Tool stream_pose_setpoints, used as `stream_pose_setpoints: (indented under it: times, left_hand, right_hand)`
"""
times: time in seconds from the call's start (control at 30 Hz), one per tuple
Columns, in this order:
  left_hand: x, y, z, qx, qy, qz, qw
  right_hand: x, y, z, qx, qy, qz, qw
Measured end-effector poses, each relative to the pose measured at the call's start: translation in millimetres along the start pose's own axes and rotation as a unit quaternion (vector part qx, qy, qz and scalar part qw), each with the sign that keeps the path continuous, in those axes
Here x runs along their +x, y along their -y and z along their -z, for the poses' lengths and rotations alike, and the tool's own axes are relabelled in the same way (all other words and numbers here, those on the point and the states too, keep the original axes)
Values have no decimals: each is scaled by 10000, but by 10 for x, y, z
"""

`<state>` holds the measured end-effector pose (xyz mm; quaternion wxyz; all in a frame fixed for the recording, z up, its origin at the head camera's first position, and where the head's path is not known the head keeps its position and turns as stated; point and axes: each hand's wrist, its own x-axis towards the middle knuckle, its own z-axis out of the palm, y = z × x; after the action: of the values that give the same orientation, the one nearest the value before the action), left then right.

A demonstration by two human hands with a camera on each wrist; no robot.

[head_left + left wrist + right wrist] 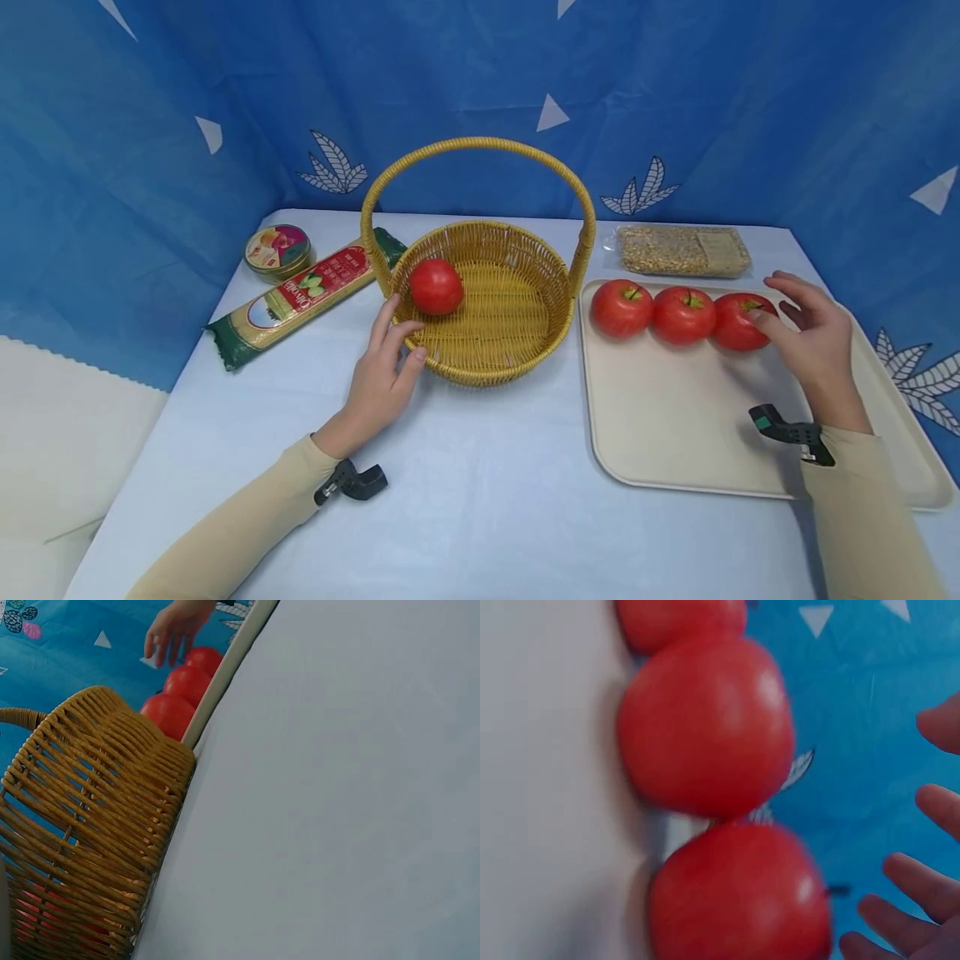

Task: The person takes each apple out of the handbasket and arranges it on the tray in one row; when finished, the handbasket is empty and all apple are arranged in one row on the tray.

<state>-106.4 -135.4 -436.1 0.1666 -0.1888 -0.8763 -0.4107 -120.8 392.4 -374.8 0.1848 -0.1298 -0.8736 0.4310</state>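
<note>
In the head view, a yellow wicker basket [517, 367] with a tall arched handle stands at the middle, one red apple [437, 287] inside at its left. My left hand [381, 379] holds the basket's left front rim, fingers bent over the edge and thumb outside. Three red apples sit in a row along the back of the beige tray [675, 433]. Over the rightmost apple [737, 322] hovers my right hand [813, 342], fingers spread; the right wrist view shows its fingers [922, 885] apart from the fruit. The left wrist view shows little of the left hand.
Left of the basket lie a green-ended pasta packet [300, 302] and a round tin [277, 250]. Behind the tray is a clear bag of grains [682, 250]. A blue patterned cloth [480, 75] hangs around the back of the white table [480, 500].
</note>
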Motion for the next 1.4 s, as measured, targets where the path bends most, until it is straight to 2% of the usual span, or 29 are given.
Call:
stream_pose_setpoints:
  times: [0.13, 0.23, 0.33, 0.47, 0.53, 0.63, 0.7, 0.87, 1.0, 1.17, 1.3, 1.4]
  left_hand:
    - [-12, -3, 4, -13, 11, 40, 10000]
    - [-16, -4, 0, -47, 20, 41, 10000]
    - [-13, -5, -5, -50, 15, 31, 10000]
    - [-11, -7, -5, -13, 7, 19, 10000]
    - [-11, -7, -5, -4, 6, 18, 10000]
    - [-14, -6, -5, -5, 3, 15, 10000]
    - [-17, -3, -6, -5, 1, 16, 10000]
    - [-21, 3, -13, 8, 16, 8, 10000]
    - [-16, 3, -13, 24, 17, -25, 10000]
    - [-9, -4, -2, 41, -8, -33, 10000]
    - [-8, -7, 7, 41, 12, -4, 10000]
    - [-4, -13, 18, 38, 24, 23, 10000]
  right_hand:
    - [-56, 248, -36, 170, 340, 888, 9953]
    - [-130, 484, -97, 312, 639, 1575, 9850]
    - [-199, 723, -185, 185, 921, 2313, 9683]
    - [-284, 1022, -341, -97, 1254, 3120, 9417]
    - [-325, 1159, -432, -120, 1455, 3364, 9304]
    - [-375, 1336, -592, -55, 1718, 3544, 9192]
    - [-399, 1436, -710, 5, 1865, 3534, 9167]
    - [-448, 1635, -1021, 40, 2428, 3158, 9172]
    - [-449, 1757, -1275, -54, 2957, 2687, 9167]
    - [-407, 1896, -1591, -254, 3581, 1878, 9142]
    - [-362, 1986, -1821, -304, 4203, 1269, 8980]
    - [-333, 2043, -1995, -62, 4727, 672, 8786]
